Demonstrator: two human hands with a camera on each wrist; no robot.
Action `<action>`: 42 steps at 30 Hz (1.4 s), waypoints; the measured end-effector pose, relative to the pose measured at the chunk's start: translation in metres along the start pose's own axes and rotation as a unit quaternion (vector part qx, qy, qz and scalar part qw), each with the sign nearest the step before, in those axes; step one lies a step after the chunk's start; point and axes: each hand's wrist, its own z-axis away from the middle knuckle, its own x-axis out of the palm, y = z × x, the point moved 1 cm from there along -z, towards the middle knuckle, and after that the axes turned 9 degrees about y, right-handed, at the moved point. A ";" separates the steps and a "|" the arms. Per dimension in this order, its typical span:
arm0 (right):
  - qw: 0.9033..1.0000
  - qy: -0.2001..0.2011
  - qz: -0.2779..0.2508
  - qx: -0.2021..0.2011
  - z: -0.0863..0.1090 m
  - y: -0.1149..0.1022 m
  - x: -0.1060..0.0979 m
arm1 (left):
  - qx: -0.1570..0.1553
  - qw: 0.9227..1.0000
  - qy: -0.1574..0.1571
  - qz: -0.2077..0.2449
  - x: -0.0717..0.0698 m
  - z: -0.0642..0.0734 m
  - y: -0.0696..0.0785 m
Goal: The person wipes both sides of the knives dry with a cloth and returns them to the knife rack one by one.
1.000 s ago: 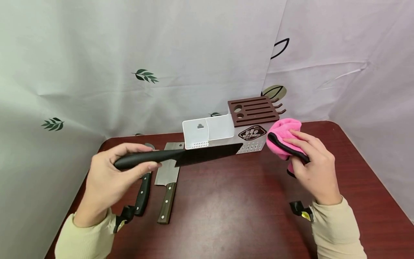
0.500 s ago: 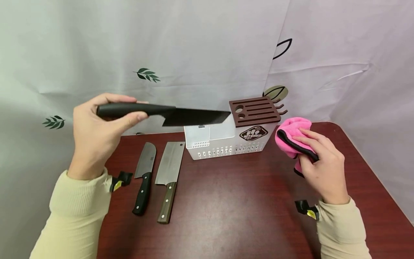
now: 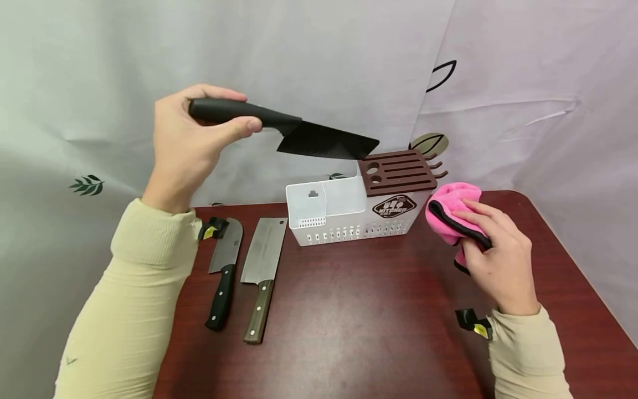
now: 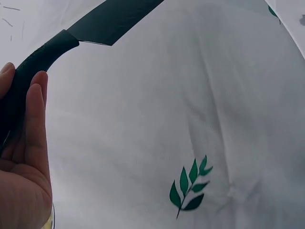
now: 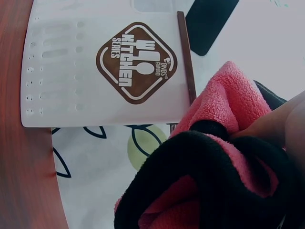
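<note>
L hand (image 4: 31, 157) grips dk kitchen knife (image 4: 59, 45); pale fabric (image 4: 124, 119) behind knife, w/ printed grn leaf sprig (image 4: 186, 185) below-R of it.

Black knife (image 3: 294, 123) held aloft, pink cloth (image 3: 454, 203) bunched at right

A left hand (image 3: 180, 144) is gripping the knife by its smooth, curved handle, thumb and fingers pressing from either side. The dark, angular blade is pointing right and sloping slightly downward, its tip showing by the back left corner of the brown slotted top of a white holder (image 3: 349, 223), which is standing upright; whether blade and holder are touching is hard to tell. Just beside the holder's right end, a right hand (image 3: 500, 260) is pinching the fuzzy, black-trimmed cloth into loose folds, a small piece hanging beneath the bundle.
</note>
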 end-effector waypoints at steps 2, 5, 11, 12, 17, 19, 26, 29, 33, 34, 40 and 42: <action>1.000 0.005 -0.002 0.001 0.001 0.000 0.001 | -0.007 1.000 -0.006 -0.009 0.007 -0.005 0.000; 1.000 0.015 -0.008 0.004 0.002 0.000 0.003 | -0.018 1.000 -0.018 -0.017 0.016 -0.010 -0.001; 1.000 0.014 -0.007 0.007 0.002 -0.005 0.004 | -0.025 0.998 -0.038 -0.040 0.033 -0.018 -0.003; 1.000 0.015 -0.008 0.008 0.002 -0.006 0.004 | -0.025 0.998 -0.040 -0.050 0.035 -0.019 -0.004; 1.000 0.020 -0.009 0.008 0.002 -0.009 0.004 | -0.024 0.996 -0.049 -0.075 0.043 -0.024 -0.006; 1.000 0.019 -0.010 0.008 0.003 -0.007 0.004 | -0.017 0.996 -0.051 -0.072 0.046 -0.025 -0.007; 1.000 0.005 -0.009 0.004 0.006 0.001 0.005 | 0.006 0.999 -0.040 -0.004 0.058 -0.030 -0.012; 1.000 -0.005 -0.007 0.003 0.006 0.003 0.004 | 0.006 0.999 -0.043 0.030 0.065 -0.036 -0.018; 1.000 -0.013 -0.009 0.002 0.007 0.002 0.005 | 0.011 0.998 -0.052 0.024 0.074 -0.044 -0.024; 1.000 -0.010 -0.010 0.002 0.007 0.002 0.005 | 0.009 0.998 -0.053 0.021 0.076 -0.045 -0.024; 1.000 0.008 -0.014 0.001 0.007 -0.002 0.007 | 0.000 0.998 -0.057 0.012 0.093 -0.049 -0.022; 1.000 0.007 -0.014 0.001 0.007 -0.002 0.007 | 0.000 0.998 -0.061 0.002 0.098 -0.047 -0.020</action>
